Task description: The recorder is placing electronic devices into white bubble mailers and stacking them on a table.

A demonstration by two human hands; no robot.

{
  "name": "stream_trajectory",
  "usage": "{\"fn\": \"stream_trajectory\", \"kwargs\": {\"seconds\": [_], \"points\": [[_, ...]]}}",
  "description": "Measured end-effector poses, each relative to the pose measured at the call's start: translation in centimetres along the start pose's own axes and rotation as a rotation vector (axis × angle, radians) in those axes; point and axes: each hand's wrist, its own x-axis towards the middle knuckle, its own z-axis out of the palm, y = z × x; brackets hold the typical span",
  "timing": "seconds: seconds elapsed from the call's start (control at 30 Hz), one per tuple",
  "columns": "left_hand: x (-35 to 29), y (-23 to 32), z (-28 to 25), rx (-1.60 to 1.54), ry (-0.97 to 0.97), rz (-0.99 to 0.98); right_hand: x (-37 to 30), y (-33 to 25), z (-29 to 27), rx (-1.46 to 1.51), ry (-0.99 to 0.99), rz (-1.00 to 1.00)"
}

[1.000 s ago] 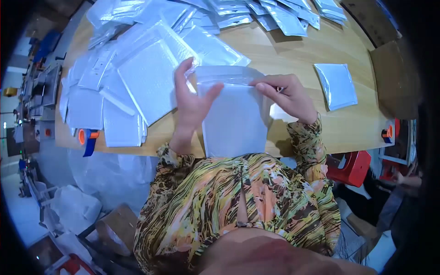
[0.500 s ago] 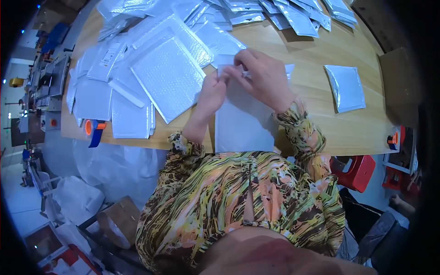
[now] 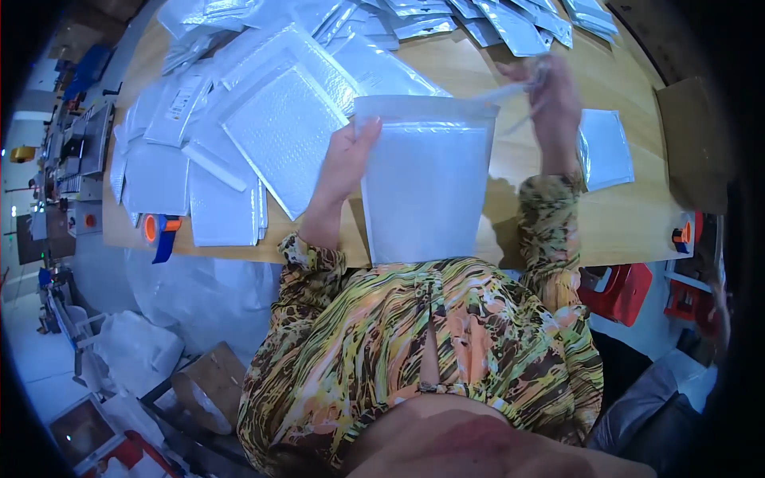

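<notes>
A white padded mailer [image 3: 426,187] stands tilted against the table's front edge, close to my body, its flap upward. My left hand [image 3: 349,155] is closed on its upper left edge, with the thumb on the front face. Beyond the mailer's upper right corner, my right hand [image 3: 551,99] is raised and smeared by motion. From its closed fingers a thin white strip [image 3: 507,91] trails back toward the top of the mailer; whether it still touches the flap is unclear. To the right of that hand lies a flat white padded mailer [image 3: 606,150].
White padded mailers [image 3: 287,131] lie heaped on the table's left, and more packets [image 3: 510,28] line the far edge. Blue-and-orange clamp-like pieces [image 3: 162,231] sit at the front corners. A cardboard box [image 3: 693,147] stands at right; a red stool [image 3: 625,293] is below.
My right hand has swung away to the right from the mailer's top edge, drawing out the white strip. The mailer's front now shows fully; my left hand still grips its left edge.
</notes>
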Motion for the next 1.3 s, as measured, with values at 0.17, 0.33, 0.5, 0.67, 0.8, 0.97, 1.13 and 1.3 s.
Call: {"fn": "stream_trajectory", "kwargs": {"seconds": [0.17, 0.33, 0.5, 0.67, 0.8, 0.97, 1.13, 1.3], "points": [[1.2, 0.2, 0.8, -0.035, -0.032, 0.005, -1.3, -3.4, -9.0, 0.328, -0.054, 0.064], [1.4, 0.5, 0.9, 0.053, -0.023, 0.042, -4.4, 0.8, -6.1, -0.332, -0.053, 0.391], [1.5, 1.5, 1.3, 0.068, -0.107, 0.075, -5.2, 2.4, -2.0, -0.309, -0.133, 0.449], [1.8, 1.3, 0.9, 0.047, -0.2, 0.113, -5.2, 3.6, -2.0, -0.291, -0.262, 0.39], [2.6, 0.1, -0.2, 0.04, -0.305, 0.179, -4.7, 3.2, -3.0, -0.27, -0.391, 0.471], [3.5, -1.5, -1.8, -0.02, -0.448, 0.159, -4.8, 1.8, -3.5, -0.261, -0.503, 0.589], [3.8, -2.3, -1.3, -0.151, -0.464, 0.08, -5.2, 1.7, -3.6, -0.331, -0.606, 0.427], [2.3, -1.3, 1.9, -0.01, -0.279, 0.059, -6.0, 3.1, -4.2, -0.399, -0.574, 0.363]]}}
